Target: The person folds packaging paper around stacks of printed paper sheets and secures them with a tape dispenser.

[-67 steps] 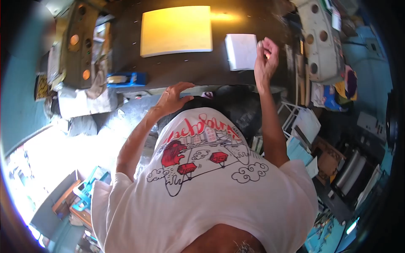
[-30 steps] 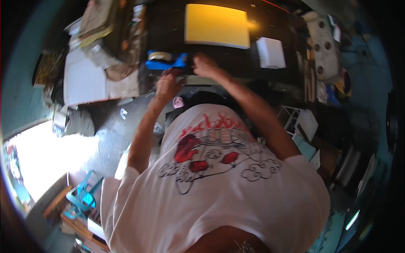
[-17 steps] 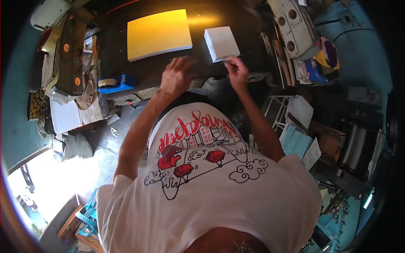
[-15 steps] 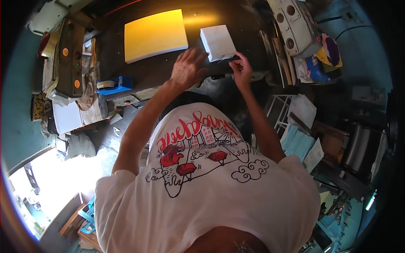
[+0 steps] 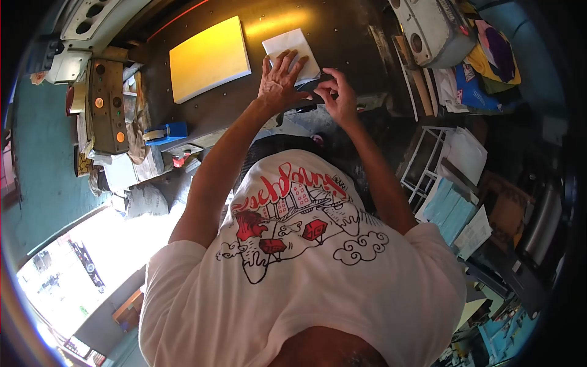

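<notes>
My left hand [image 5: 282, 79] lies palm down with fingers spread on a small white stack of paper [image 5: 288, 40], covering much of its top. Just right of the stack's near corner is my right hand [image 5: 340, 98]. Its fingers are bent in toward the thumb, and the forefinger reaches to the corner; anything held between them is too small to make out. To the left lies a larger stack of paper [image 5: 210, 58], its top lit yellow and its near side white.
The dark worktop [image 5: 153, 79] carries both stacks. A blue tape dispenser [image 5: 166, 133] sits at its left front edge. Machine housings with round knobs [image 5: 109, 107] flank the left side, and a grey one [image 5: 435, 33] the right. A white wire rack [image 5: 422, 162] stands at right.
My left hand has moved from the gap between the stacks onto the small stack. My right hand stays near that stack's corner, its fingers shifted. The view has turned slightly.
</notes>
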Available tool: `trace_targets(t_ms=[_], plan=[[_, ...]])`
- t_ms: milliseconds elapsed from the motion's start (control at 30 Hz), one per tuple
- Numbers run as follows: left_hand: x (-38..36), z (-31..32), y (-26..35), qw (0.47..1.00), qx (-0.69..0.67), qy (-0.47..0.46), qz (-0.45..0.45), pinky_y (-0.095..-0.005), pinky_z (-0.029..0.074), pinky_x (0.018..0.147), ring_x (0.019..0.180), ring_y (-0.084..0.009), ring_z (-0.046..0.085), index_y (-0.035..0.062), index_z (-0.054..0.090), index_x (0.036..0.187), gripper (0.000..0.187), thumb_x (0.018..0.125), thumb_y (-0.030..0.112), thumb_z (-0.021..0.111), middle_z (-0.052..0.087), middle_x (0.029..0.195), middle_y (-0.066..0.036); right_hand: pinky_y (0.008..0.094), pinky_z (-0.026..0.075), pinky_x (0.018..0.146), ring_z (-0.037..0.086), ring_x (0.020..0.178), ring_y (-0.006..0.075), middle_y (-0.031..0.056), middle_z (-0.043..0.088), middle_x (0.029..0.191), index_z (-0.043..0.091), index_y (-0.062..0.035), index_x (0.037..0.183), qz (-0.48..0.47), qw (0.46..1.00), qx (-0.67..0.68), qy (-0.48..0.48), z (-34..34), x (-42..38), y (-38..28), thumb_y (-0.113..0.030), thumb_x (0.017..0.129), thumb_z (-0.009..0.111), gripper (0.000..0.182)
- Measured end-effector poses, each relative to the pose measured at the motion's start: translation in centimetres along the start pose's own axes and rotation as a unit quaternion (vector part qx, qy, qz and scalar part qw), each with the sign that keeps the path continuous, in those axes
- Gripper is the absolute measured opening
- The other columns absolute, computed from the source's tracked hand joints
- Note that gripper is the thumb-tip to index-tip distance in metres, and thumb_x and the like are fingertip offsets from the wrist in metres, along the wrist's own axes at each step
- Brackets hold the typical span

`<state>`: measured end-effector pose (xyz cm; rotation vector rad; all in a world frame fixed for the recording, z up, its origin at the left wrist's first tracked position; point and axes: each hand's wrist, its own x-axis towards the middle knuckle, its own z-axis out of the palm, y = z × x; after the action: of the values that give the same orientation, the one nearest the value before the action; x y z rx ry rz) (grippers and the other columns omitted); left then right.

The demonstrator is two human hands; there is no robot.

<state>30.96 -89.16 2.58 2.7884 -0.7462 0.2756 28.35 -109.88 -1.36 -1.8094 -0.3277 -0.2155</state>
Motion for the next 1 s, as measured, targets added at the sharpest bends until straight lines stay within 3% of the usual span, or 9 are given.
trace_targets(t_ms=[100,367,600,800,900,1000], plan=[[0.0,0.3,0.3,1.0,0.004,0.012,-0.008,-0.0672,0.024,0.119,0.148,-0.0343,0.038,0.0209,0.047,0.153,0.1,0.071,0.062,0.086,0.045,0.155,-0.013,0.0313,0.053,0.071,0.071,0.079,0.0181,0.0086,0.076,0.09,0.054,-0.0065,0.137,0.01,1.0,-0.016,-0.009,-0.1,-0.2,0.4,-0.003,0.088,0.078,0.054],[0.4,0.4,0.3,0.999,-0.022,0.038,-0.027,-0.0552,0.037,0.113,0.137,-0.0356,0.048,0.0207,0.055,0.147,0.083,0.076,0.049,0.087,0.05,0.149,-0.011,0.0385,0.055,0.082,0.074,0.09,0.0294,0.0082,0.077,0.093,0.055,-0.007,0.134,-0.004,0.998,-0.06,-0.018,1.0,1.4,3.1,-0.001,0.088,0.075,0.05],[0.4,1.2,0.2,0.997,-0.008,0.069,-0.024,-0.0529,0.039,0.109,0.133,-0.0352,0.051,0.0214,0.059,0.144,0.072,0.08,0.04,0.086,0.055,0.144,-0.011,0.0395,0.055,0.083,0.073,0.092,0.0308,0.0083,0.077,0.094,0.055,-0.0066,0.132,-0.025,0.997,-0.068,0.005,1.3,1.2,3.9,-0.003,0.088,0.075,0.048],[0.4,2.2,-0.6,0.995,-0.014,0.098,-0.001,-0.059,0.037,0.106,0.136,-0.0329,0.048,0.0224,0.062,0.141,0.065,0.084,0.043,0.081,0.055,0.143,-0.01,0.0412,0.055,0.08,0.07,0.089,0.0317,0.0077,0.076,0.092,0.058,-0.007,0.127,-0.034,0.993,-0.108,0.031,1.7,1.2,4.2,-0.007,0.086,0.078,0.045],[0.3,2.5,-0.7,0.994,0.032,0.108,0.012,-0.0527,0.04,0.106,0.133,-0.033,0.052,0.0224,0.062,0.143,0.066,0.083,0.041,0.083,0.057,0.142,-0.01,0.0418,0.055,0.076,0.069,0.085,0.031,0.0065,0.074,0.09,0.06,-0.0076,0.123,-0.057,0.989,-0.126,0.057,2.1,1.2,4.4,-0.01,0.085,0.08,0.043],[0.3,2.8,-1.1,0.992,0.039,0.115,0.027,-0.0529,0.041,0.104,0.133,-0.0326,0.053,0.0228,0.062,0.143,0.068,0.082,0.04,0.083,0.057,0.143,-0.01,0.0417,0.056,0.073,0.069,0.084,0.0298,0.0056,0.071,0.087,0.062,-0.0082,0.119,-0.08,0.98,-0.163,0.083,2.3,1.2,4.4,-0.011,0.084,0.082,0.041]])
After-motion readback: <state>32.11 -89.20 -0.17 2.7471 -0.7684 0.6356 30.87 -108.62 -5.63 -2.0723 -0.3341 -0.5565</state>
